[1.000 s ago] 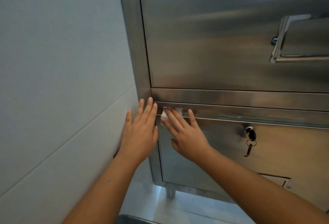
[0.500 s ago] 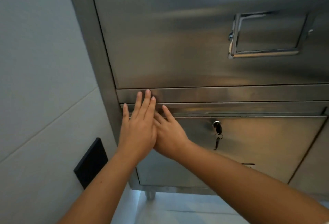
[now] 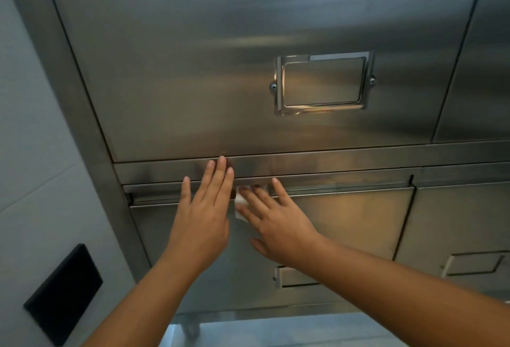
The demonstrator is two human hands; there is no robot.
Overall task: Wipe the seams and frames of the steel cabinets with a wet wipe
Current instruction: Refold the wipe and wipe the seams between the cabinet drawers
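A steel cabinet fills the view, with a horizontal frame bar (image 3: 331, 163) between its upper door (image 3: 220, 70) and lower door (image 3: 345, 222). My right hand (image 3: 276, 225) presses a white wet wipe (image 3: 240, 201) flat against the top edge of the lower door, just under the seam. Its fingers are straight and spread over the wipe. My left hand (image 3: 205, 208) lies flat beside it on the left, fingertips reaching up onto the frame bar. Most of the wipe is hidden under my right fingers.
The cabinet's left upright frame (image 3: 69, 98) meets a pale tiled wall (image 3: 27, 153) carrying a black plate (image 3: 63, 291). A metal label holder (image 3: 323, 83) sits on the upper door. More doors adjoin at right (image 3: 469, 222). Pale floor (image 3: 303, 330) shows below the cabinet.
Both hands have slid right along the seam, away from the left upright. The wipe, hidden half a second ago, shows again under my right fingers. The key is now behind my right hand.
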